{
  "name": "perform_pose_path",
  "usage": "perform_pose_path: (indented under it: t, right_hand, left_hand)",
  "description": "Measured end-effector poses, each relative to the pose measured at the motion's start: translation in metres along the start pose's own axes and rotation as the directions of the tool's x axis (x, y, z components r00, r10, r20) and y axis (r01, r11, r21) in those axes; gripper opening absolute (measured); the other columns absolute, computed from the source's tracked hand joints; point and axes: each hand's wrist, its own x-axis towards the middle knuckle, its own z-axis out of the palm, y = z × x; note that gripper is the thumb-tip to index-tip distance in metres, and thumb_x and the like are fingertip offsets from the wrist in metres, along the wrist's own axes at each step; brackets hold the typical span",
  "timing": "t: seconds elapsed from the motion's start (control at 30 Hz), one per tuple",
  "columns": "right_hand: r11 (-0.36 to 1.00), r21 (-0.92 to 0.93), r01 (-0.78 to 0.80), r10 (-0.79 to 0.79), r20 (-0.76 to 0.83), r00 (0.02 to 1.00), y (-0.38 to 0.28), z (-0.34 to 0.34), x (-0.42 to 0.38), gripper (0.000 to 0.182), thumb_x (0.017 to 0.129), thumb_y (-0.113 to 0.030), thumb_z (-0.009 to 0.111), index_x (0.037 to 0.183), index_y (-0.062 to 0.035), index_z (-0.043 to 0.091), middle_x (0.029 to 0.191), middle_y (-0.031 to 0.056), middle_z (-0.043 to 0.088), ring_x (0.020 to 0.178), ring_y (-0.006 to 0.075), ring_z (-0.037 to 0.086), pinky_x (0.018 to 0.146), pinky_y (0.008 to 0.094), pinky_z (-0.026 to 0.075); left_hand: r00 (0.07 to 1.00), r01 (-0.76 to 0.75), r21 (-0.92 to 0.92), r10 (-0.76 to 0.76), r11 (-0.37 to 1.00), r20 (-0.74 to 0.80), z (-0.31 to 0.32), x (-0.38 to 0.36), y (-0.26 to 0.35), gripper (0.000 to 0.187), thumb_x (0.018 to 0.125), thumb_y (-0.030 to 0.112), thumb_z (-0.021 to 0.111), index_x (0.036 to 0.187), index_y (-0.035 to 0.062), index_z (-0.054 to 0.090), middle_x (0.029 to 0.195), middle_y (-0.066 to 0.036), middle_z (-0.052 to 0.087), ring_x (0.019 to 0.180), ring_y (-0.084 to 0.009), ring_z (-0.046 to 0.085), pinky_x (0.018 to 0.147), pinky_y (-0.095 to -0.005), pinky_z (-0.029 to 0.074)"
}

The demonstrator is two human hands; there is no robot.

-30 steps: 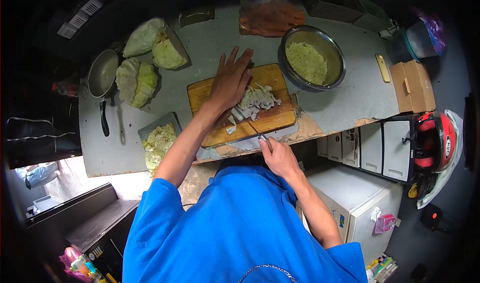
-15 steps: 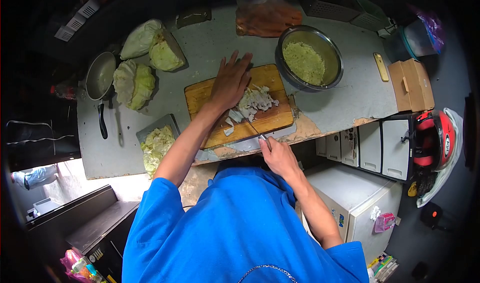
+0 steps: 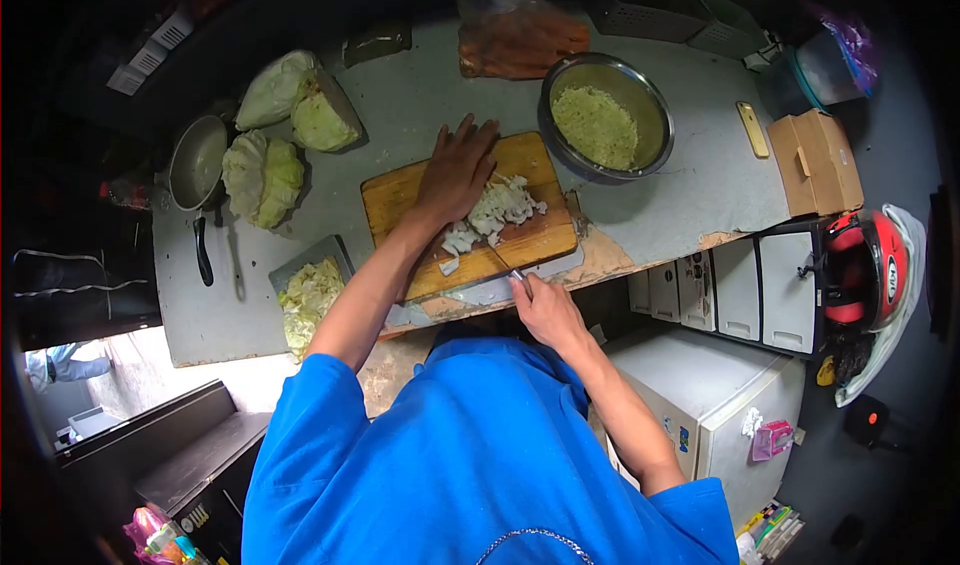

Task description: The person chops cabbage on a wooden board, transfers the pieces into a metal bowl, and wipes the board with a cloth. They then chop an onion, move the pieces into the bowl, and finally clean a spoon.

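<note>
Pale pieces near the left wrist, longer strips a moment ago, now lie in smaller bits, and everything on the table has slid slightly leftward in the view (the camera seems to have turned). The left hand [image 3: 458,173] is open, palm down with fingers spread, over the far left side of the chopped white-green cabbage [image 3: 508,203]; whether it touches the blade is hidden. The right hand [image 3: 545,307] grips the silver-coloured handle of a thin-bladed knife [image 3: 500,258], at the near edge of the rectangular wooden cutting board [image 3: 550,233]. The cabbage is heaped on that board, the blade reaching toward it. Just beyond, to the right, a round stainless-steel bowl [image 3: 653,125] holds finely chopped pale-green pieces. Left of the board sits a flat grey tray [image 3: 337,251] with yellow-green leaves, partly behind the left forearm.
</note>
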Motion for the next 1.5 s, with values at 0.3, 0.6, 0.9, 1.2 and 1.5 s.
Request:
perform_pose_path:
  t: [0.3, 0.6, 0.9, 1.2, 1.5]
  right_hand:
    - [0.998, 0.041, -0.054, 0.052, 0.055, 0.997, -0.003, -0.013, 0.003, 0.047, 0.105, -0.040, 0.051, 0.089, 0.0021, 0.063, 0.075, 0.0310, 0.066, 0.079, 0.0535, 0.064, 0.073, 0.0595, 0.051]
    - [0.996, 0.053, -0.069, 0.065, 0.067, 0.996, -0.005, -0.027, 0.008, 0.047, 0.105, -0.042, 0.051, 0.092, 0.0016, 0.065, 0.077, 0.0314, 0.067, 0.081, 0.0527, 0.065, 0.075, 0.0582, 0.052]
    - [0.997, 0.009, -0.078, 0.075, 0.163, 0.984, 0.004, -0.037, 0.020, 0.051, 0.104, -0.045, 0.049, 0.093, 0.0016, 0.068, 0.082, 0.0303, 0.068, 0.085, 0.0505, 0.066, 0.078, 0.0566, 0.052]
    - [0.998, -0.065, 0.001, 0.017, 0.282, 0.959, 0.023, -0.048, 0.045, 0.053, 0.105, -0.047, 0.047, 0.106, -0.0008, 0.072, 0.096, 0.0294, 0.071, 0.097, 0.0480, 0.067, 0.090, 0.0539, 0.052]
    - [0.968, -0.071, 0.240, -0.220, 0.220, 0.950, 0.020, -0.078, 0.044, 0.046, 0.099, -0.052, 0.059, 0.112, -0.0083, 0.063, 0.081, 0.0194, 0.070, 0.082, 0.0450, 0.067, 0.073, 0.0551, 0.052]
  left_hand:
    - [0.978, -0.127, -0.019, 0.122, 0.992, -0.171, -0.010, 0.015, 0.002, 0.052, 0.110, 0.031, 0.036, 0.155, 0.0044, 0.039, 0.156, -0.017, 0.046, 0.151, -0.0388, 0.031, 0.125, -0.0570, 0.017]
    - [0.987, -0.136, -0.022, 0.134, 0.990, -0.092, -0.010, 0.019, -0.003, 0.050, 0.111, 0.030, 0.034, 0.154, 0.0050, 0.040, 0.157, -0.016, 0.046, 0.151, -0.0385, 0.030, 0.125, -0.0570, 0.018]
    - [0.995, -0.091, -0.043, 0.090, 0.995, -0.037, 0.000, 0.017, -0.005, 0.049, 0.111, 0.029, 0.033, 0.152, 0.0048, 0.042, 0.154, -0.017, 0.048, 0.151, -0.0393, 0.030, 0.125, -0.0579, 0.015]
    - [0.999, -0.006, -0.008, 0.006, 1.000, -0.031, 0.008, 0.010, -0.010, 0.049, 0.112, 0.030, 0.033, 0.153, 0.0055, 0.042, 0.157, -0.023, 0.042, 0.151, -0.0409, 0.029, 0.125, -0.0575, 0.014]
    - [0.993, -0.109, -0.100, 0.112, 0.989, 0.024, -0.030, -0.012, -0.010, 0.047, 0.111, 0.031, 0.035, 0.146, 0.0032, 0.052, 0.158, -0.018, 0.044, 0.153, -0.0390, 0.026, 0.126, -0.0576, 0.013]
